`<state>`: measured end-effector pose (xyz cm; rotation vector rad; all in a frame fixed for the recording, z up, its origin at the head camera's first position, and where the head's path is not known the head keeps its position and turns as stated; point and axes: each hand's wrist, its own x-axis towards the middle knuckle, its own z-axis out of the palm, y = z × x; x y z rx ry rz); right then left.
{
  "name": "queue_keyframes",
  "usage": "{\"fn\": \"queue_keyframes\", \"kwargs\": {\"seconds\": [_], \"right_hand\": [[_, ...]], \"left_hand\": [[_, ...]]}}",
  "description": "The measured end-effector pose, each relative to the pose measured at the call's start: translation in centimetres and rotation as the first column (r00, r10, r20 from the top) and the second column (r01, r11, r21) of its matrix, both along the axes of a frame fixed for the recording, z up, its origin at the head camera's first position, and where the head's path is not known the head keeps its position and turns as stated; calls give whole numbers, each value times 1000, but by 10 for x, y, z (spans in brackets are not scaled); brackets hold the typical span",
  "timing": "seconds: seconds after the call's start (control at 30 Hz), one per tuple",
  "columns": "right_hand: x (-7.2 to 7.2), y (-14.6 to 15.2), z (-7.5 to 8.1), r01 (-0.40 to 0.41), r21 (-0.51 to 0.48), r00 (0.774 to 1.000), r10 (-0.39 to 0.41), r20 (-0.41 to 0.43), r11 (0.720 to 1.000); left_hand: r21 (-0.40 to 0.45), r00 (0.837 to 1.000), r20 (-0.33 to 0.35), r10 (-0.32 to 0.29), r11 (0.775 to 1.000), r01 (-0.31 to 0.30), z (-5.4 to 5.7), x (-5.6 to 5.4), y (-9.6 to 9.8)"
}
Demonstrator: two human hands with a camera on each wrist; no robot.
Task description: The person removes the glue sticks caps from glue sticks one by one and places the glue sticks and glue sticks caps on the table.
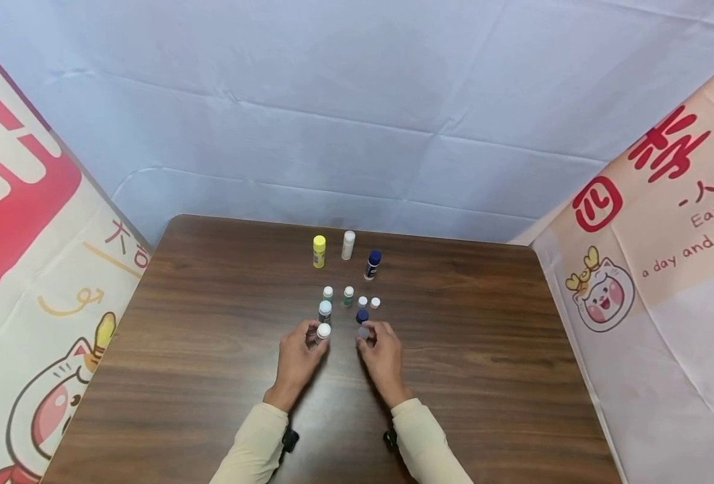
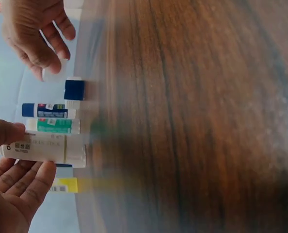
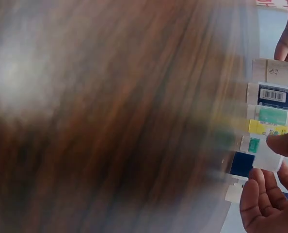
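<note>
My left hand point(image 1: 296, 355) grips a white glue stick point(image 2: 42, 146), its printed label showing in the left wrist view, thumb on one side and fingers on the other. To the right, my right hand point(image 1: 384, 353) pinches a whitish translucent cap point(image 3: 267, 159) between thumb and fingers. A dark blue cap point(image 1: 362, 314) stands just beyond that hand. Directly past the left hand is a dark blue glue stick point(image 1: 325, 311) with a pale top. Two green-labelled glue sticks, one on the left point(image 1: 328, 292) and one on the right point(image 1: 348, 296), stand behind it.
Two small white caps, a left one point(image 1: 362, 302) and a right one point(image 1: 375, 303), sit beyond the blue cap. Farther back stand a yellow glue stick point(image 1: 319, 251), a white one point(image 1: 347, 246) and a dark blue one point(image 1: 372, 265). All are on a brown wooden table point(image 1: 484, 363).
</note>
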<state>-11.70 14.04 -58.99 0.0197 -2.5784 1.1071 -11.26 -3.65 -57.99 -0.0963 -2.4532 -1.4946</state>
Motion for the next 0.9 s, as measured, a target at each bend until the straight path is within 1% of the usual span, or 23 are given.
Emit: {"fn": "queue_keyframes", "kwargs": {"seconds": [0.1,0.2,0.33,0.57,0.77,0.9], "right_hand": [[-2,0,-2,-5,32,999,3,48,999],[-4,-1,-2,1,57,995,-7,101,998],[-7,-2,-4,3,83,992,-13,126,997],[-6,-3,-6,20,74,989,-30,145,997],[-7,-3,-7,16,76,990,-27,136,997],[-6,-3,-8,15,68,991,-24,133,998]], "left_hand": [[8,999,31,-12,1000,11,-3,0,0],[23,999,45,-17,1000,16,-5,-1,0],[40,999,45,-21,999,19,-8,-2,0],[49,999,42,-14,999,12,-9,-3,2],[51,999,35,-10,999,8,-10,-4,1],[47,999,44,-13,999,11,-11,-4,1]]}}
